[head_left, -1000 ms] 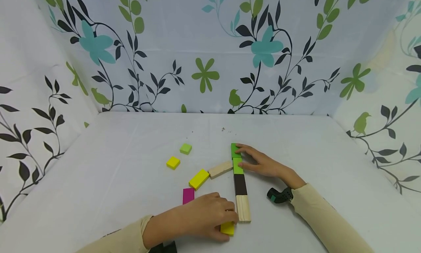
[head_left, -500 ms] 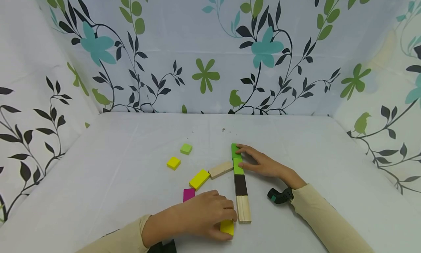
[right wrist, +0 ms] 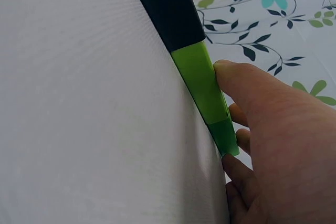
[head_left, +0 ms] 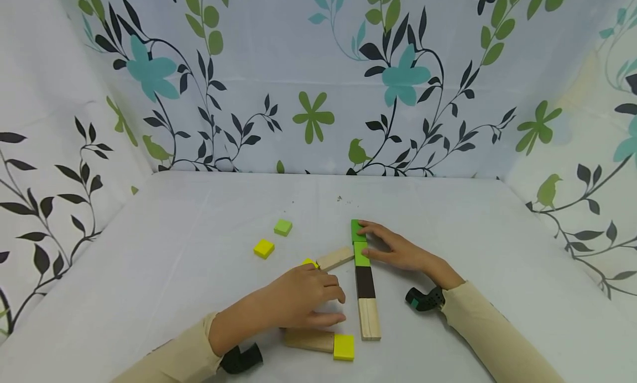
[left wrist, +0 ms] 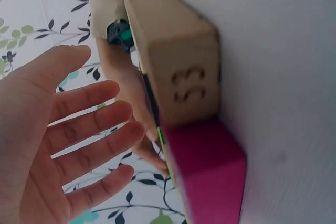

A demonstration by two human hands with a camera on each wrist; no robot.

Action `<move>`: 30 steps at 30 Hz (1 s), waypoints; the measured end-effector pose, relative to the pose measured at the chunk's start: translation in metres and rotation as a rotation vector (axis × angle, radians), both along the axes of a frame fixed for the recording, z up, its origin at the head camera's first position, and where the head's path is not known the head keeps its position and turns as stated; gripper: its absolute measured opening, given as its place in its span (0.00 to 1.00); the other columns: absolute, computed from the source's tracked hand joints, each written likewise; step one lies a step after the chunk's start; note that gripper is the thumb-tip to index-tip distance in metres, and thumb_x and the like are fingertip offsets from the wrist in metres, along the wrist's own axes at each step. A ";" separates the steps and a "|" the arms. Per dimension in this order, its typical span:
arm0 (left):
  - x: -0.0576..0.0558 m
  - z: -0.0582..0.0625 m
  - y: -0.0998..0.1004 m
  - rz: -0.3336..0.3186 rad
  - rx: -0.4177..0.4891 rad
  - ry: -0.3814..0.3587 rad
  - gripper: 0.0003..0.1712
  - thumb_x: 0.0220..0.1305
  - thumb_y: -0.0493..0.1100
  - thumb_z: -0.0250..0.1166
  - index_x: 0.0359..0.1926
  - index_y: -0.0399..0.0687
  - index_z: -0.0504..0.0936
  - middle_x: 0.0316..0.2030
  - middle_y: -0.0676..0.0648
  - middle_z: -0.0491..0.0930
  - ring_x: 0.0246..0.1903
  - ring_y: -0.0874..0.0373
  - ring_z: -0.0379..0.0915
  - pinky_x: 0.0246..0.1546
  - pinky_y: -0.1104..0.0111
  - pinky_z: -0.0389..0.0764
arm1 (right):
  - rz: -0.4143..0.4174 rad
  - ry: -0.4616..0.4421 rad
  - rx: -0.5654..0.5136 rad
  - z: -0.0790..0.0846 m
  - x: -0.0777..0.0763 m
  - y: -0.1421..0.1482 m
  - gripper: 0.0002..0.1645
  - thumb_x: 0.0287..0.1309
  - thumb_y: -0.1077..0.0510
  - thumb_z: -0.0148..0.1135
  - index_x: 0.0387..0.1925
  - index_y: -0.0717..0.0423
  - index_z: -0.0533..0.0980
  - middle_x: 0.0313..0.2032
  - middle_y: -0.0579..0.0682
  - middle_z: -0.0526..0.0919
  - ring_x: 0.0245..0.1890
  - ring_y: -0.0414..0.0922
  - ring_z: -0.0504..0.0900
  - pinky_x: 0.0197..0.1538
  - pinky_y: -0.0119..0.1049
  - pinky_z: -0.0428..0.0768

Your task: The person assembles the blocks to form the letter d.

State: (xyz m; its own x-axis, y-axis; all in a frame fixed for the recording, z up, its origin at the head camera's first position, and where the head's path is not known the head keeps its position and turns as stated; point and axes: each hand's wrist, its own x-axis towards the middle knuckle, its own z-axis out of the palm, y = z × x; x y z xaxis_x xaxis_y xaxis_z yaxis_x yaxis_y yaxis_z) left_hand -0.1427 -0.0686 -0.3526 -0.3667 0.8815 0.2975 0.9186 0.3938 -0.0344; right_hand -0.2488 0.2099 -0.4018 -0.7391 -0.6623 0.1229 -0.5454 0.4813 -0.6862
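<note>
My left hand (head_left: 296,297) hovers with spread fingers over a plain wooden block (head_left: 308,340), whose end abuts a yellow square block (head_left: 344,347). In the left wrist view its fingers stand apart from the wooden block and a magenta block (left wrist: 212,177); in the head view the hand hides the magenta one. My right hand (head_left: 400,251) touches the upper end of a straight row, thumb at a light green block (head_left: 361,255) and fingertips by a dark green block (head_left: 356,231). Below them in the row lie a dark brown block (head_left: 365,282) and a plain wooden block (head_left: 369,319).
A slanted wooden block (head_left: 334,258) meets the row's left side, with a yellow block (head_left: 309,262) partly hidden behind my left hand. A loose yellow block (head_left: 264,248) and a light green square (head_left: 283,227) lie farther left. Leaf-patterned cloth (head_left: 249,95) surrounds the white table (head_left: 199,223).
My left hand has let go of the yellow square block and moved up and left, uncovering the wooden block beside it. My right hand stays at the green blocks.
</note>
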 end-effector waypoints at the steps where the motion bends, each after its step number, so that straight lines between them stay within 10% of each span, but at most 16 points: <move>1: -0.001 0.002 -0.002 0.008 0.001 -0.007 0.14 0.65 0.57 0.62 0.40 0.55 0.85 0.34 0.59 0.81 0.34 0.67 0.77 0.42 0.71 0.77 | -0.002 -0.006 0.001 0.000 0.000 0.000 0.27 0.66 0.51 0.60 0.63 0.50 0.67 0.74 0.52 0.56 0.74 0.55 0.51 0.72 0.57 0.52; 30: -0.055 0.024 -0.079 0.333 -0.018 -0.374 0.14 0.58 0.41 0.70 0.47 0.48 0.84 0.48 0.49 0.80 0.50 0.50 0.76 0.54 0.54 0.76 | 0.004 -0.014 -0.009 0.001 0.003 0.000 0.27 0.66 0.52 0.60 0.64 0.52 0.66 0.74 0.53 0.55 0.74 0.56 0.51 0.72 0.58 0.51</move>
